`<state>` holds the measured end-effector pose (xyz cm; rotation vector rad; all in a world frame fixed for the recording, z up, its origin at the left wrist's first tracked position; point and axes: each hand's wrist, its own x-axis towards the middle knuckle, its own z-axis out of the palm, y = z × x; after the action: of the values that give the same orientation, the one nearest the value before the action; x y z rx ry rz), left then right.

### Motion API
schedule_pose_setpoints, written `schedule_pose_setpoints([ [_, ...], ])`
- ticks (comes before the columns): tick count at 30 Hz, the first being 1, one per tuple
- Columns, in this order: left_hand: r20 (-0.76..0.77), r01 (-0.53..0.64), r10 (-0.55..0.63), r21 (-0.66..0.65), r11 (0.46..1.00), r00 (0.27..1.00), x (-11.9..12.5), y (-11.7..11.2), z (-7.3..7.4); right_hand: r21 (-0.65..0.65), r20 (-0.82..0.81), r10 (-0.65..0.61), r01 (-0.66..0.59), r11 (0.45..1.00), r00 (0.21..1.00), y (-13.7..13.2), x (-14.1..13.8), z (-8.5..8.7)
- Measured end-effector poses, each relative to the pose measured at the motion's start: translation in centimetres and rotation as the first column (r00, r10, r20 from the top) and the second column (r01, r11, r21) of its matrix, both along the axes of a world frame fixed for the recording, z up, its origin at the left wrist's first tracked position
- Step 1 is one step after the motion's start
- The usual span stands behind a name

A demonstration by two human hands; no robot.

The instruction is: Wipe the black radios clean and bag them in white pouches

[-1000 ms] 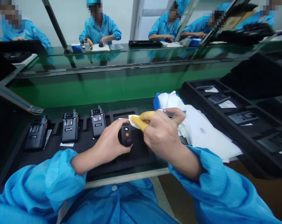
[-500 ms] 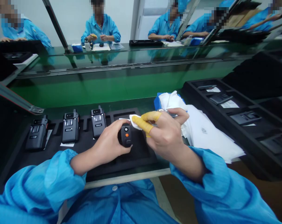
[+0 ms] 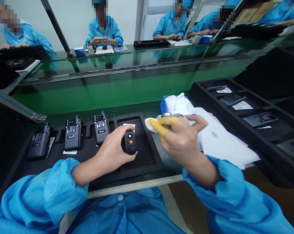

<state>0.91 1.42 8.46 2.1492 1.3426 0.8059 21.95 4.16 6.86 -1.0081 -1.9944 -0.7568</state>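
While left grip (image 3: 114,144) clenches black radio (image 3: 130,141), right grip (image 3: 183,138) pinches wipe (image 3: 149,125) beside foam tray (image 3: 154,152).

Head camera, facing forward and down

From the person's head it looks down close on the left hand (image 3: 115,146), the right hand (image 3: 182,139) and the near part of the table (image 3: 134,188); the wide view reaches far to the co-workers (image 3: 103,31).
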Motion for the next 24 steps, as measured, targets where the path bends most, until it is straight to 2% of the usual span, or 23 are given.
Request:
schedule_pose_setpoints([
  [3,-0.066,-0.062,0.062,0.003,0.998,0.996,0.0,0.9,0.7,-0.065,-0.015,-0.202,0.201,0.977,0.979,2.0,3.0,-0.5],
  [6,-0.169,-0.219,0.202,-0.087,0.972,0.965,0.3,3.4,1.9,-0.180,-0.011,-0.322,0.315,0.932,0.947,3.8,5.3,-1.3],
  [8,-0.263,-0.299,0.255,-0.142,0.944,0.930,0.9,5.6,2.5,-0.236,0.029,-0.334,0.332,0.913,0.942,4.4,5.9,-1.9],
  [10,-0.355,-0.327,0.258,-0.150,0.933,0.899,1.6,7.6,2.7,-0.293,0.087,-0.320,0.331,0.897,0.943,4.5,5.9,-2.4],
  [15,-0.539,-0.310,0.209,-0.102,0.945,0.816,3.0,10.5,1.4,-0.360,0.168,-0.254,0.299,0.884,0.952,4.2,5.7,-2.9],
  [18,-0.595,-0.291,0.159,-0.133,0.947,0.788,3.2,10.7,0.8,-0.381,0.147,-0.235,0.274,0.883,0.961,4.4,5.9,-2.9],
  [20,-0.604,-0.282,0.149,-0.131,0.950,0.783,2.9,10.1,0.9,-0.389,0.118,-0.223,0.251,0.886,0.968,4.5,6.1,-2.9],
  [24,-0.636,-0.289,0.273,0.082,0.954,0.722,0.6,7.8,1.9,-0.294,-0.013,-0.226,0.212,0.932,0.974,3.7,6.7,-2.2],
])
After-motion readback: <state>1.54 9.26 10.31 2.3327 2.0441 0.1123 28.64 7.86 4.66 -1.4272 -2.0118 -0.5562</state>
